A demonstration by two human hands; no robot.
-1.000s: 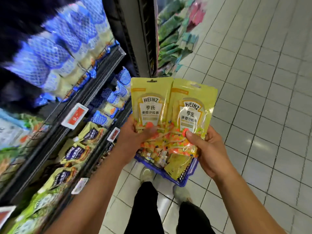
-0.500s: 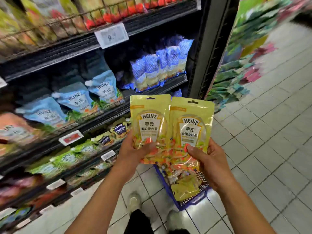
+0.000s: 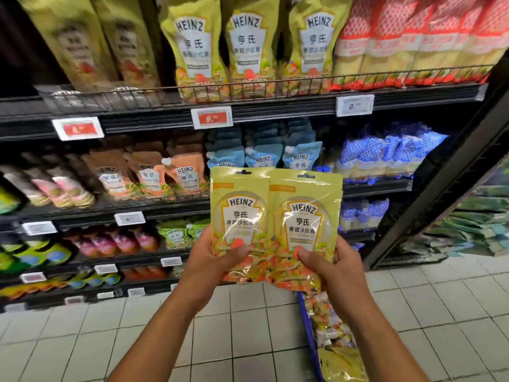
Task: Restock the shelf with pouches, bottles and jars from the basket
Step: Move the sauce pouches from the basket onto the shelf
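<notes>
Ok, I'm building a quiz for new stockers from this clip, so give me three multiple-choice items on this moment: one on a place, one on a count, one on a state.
1. Where do pouches matching the held pouches stand?
A) on the top shelf
B) on the floor
C) on the lowest shelf

2. How many pouches do the hands hold?
A) one
B) two
C) four

3. What are the hands doing?
A) both are open and empty
B) only the right one grips
C) each grips one pouch

Answers:
1 A: the same yellow Heinz pouches stand in a row on it.
2 B: two are held side by side, overlapping slightly.
3 C: the left hand and the right hand each pinch a pouch's lower end, thumb in front.
</notes>
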